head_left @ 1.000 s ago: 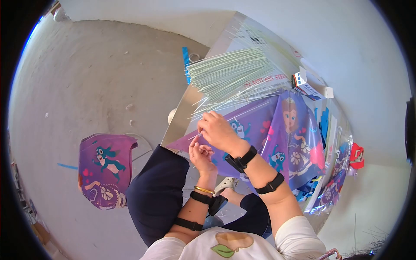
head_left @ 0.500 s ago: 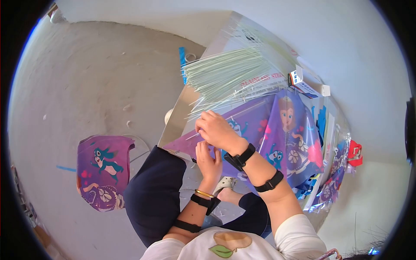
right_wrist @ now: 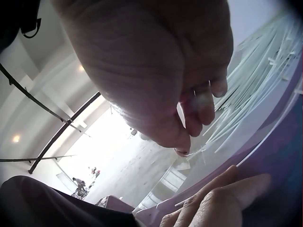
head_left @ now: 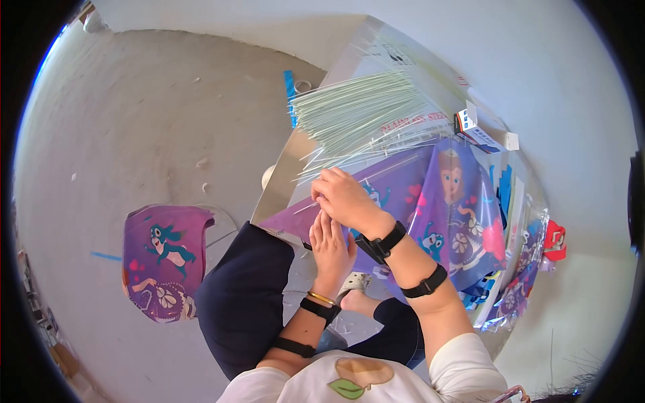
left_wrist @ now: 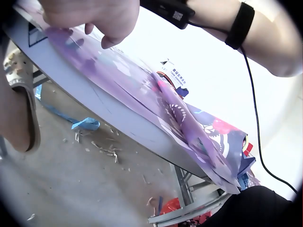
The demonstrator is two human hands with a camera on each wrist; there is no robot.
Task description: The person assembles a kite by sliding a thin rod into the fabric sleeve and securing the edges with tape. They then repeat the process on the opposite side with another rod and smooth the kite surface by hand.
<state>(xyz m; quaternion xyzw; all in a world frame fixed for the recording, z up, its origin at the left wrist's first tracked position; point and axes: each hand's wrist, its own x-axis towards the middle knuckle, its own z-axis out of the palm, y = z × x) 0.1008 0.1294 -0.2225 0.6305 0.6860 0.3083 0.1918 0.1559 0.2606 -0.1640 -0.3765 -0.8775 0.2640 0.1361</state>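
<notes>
**Left fingers lying straight, right fingers curling above the purple film**

My right hand point(head_left: 346, 198) is hovering just past my left, its wrist bending slightly and its fingers curling downward; whether they are pinching anything I cannot tell, since from above the knuckles are covering the tips. My left hand point(head_left: 332, 245) is lying back upward, its fingers stretching out straight and close together, the thumb standing off to the side, the fingertips appearing to rest on the film.

My left forearm is rising from below, wearing a gold bracelet point(head_left: 320, 296), while my right one is slanting in from the right beneath a black wrist device point(head_left: 379, 244).

The cartoon-printed purple film point(head_left: 430, 208) is spreading across the table point(head_left: 274, 195) under and beyond my hands, its pointed corner reaching the edge near my dark-trousered knee point(head_left: 245, 295). A thin white strip point(head_left: 307, 207) is lying on it, just beside my right fingers.

Farther out, a sheaf of pale thin rods point(head_left: 359, 107) is fanning across the table, and a small printed box point(head_left: 480, 136) is standing near the far side. On the left, well apart, another purple printed piece point(head_left: 164, 262) is showing low down.
</notes>
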